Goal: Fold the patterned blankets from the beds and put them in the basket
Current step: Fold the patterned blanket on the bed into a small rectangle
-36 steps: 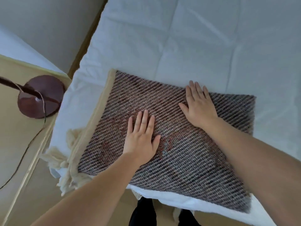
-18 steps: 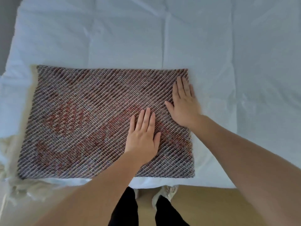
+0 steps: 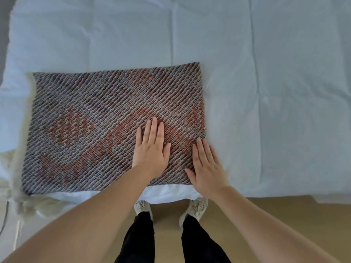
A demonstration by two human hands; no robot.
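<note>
Since half a second ago, right hand slid nearer, palm flat on the near-right corner of the folded woven blanket; left hand presses flat, fingers spread, on the white bed.

The right hand is motion-blurred along its outer edge; the bed runs past the picture's top and sides.

We record soft, even daylight, bright with a cool cast on the white bed; no glare. Shadows are faint, only slight under the bed's near edge. The blanket weave reads sharp. The right hand shows motion blur along its outer edge. Wide-angle bowing stretches the forearms at the near corners.
</note>
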